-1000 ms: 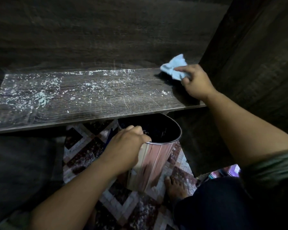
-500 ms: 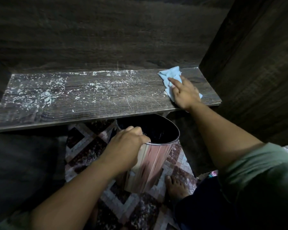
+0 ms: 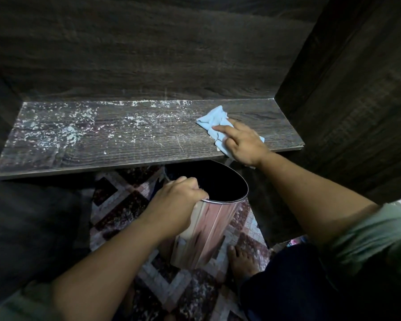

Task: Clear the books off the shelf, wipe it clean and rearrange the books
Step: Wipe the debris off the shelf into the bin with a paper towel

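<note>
Wood shelf (image 3: 137,147): a dark, grained board ran across the upper half of the view. It met the back panel (image 3: 148,54) behind and the side panel (image 3: 357,100) at its right end.
Dust (image 3: 56,133): white specks and smears lay over the left and middle of the shelf, thickest at the far left and along the back edge. The right end around the cloth showed bare grain.
Cloth (image 3: 212,118): pale blue and crumpled, it lay on the right part of the shelf. Its left end was bunched up clear of the hand, and a corner showed past the front edge below the wrist.
Right hand (image 3: 243,144): it lay palm down on the cloth with the index finger stretched straight toward the left. The fingers pressed on the fabric and did not clutch it.
Left hand (image 3: 174,202): it was curled tight over the near-left rim of the bin, knuckles up, gripping it.
Bin (image 3: 208,232): round, with a shiny wall of pinkish sheen and a dark inside, it was held tilted below the shelf's front edge. Its mouth faced up toward the shelf, just under the right wrist. Whether its base touched the floor could not be told.
Rug (image 3: 118,205): patterned in maroon and cream, it lay under the bin.
Foot (image 3: 240,260): bare, it stood on the rug just right of the bin's base.
Sleeve (image 3: 368,230): green, it covered the right upper arm at the right edge of the view.
</note>
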The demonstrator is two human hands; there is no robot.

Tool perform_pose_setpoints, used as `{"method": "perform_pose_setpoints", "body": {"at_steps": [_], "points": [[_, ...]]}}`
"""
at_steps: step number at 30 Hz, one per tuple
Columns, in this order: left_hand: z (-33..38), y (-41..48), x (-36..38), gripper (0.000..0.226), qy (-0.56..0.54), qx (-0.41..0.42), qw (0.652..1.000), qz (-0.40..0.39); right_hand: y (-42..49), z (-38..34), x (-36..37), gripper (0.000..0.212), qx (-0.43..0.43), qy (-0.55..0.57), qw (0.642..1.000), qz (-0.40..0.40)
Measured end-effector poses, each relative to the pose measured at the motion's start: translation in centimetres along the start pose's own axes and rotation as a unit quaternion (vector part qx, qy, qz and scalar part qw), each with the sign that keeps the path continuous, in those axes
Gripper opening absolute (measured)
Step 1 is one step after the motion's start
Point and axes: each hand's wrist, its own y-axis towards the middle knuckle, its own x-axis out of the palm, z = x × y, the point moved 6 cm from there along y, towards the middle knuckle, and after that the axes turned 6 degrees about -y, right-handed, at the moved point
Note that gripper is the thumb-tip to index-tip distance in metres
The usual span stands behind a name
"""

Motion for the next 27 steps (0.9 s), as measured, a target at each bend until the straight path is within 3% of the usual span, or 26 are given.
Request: {"method": "perform_pose_setpoints", "body": {"at_steps": [9, 15, 18, 22, 25, 27], "points": [[0.1, 0.5, -0.5, 0.044, -0.009, 0.004, 1.0, 0.01, -2.5, -2.4, -0.5, 0.048, 0.004, 0.057, 0.997, -0.044], [0.2, 0.8, -0.4, 0.04, -0.025, -0.015, 0.999, -0.028, -4.8, -4.4, -1.2, 0.044, -0.014, 0.098, 0.992, -0.077], [0.0, 0.7, -0.4, 0.042, -0.026, -0.015, 0.999, -0.026, -6.4, -4.6, -2.4, 0.038, 0.036, 0.169, 0.979, -0.112], [0.0, 0.4, -0.4, 0.041, -0.023, -0.005, 1.0, -0.013, -7.7, -2.9, -5.6, 0.039, 0.129, 0.298, 0.946, 0.012], [-0.4, 0.3, -0.2, 0.045, -0.016, 0.002, 1.0, 0.0, -7.4, -1.5, -8.1, 0.039, 0.125, 0.251, 0.945, 0.167], [-0.5, 0.5, 0.1, 0.047, -0.011, 0.004, 1.0, -0.001, -7.4, -1.9, -8.0, 0.041, 0.091, 0.196, 0.954, 0.208]]}}
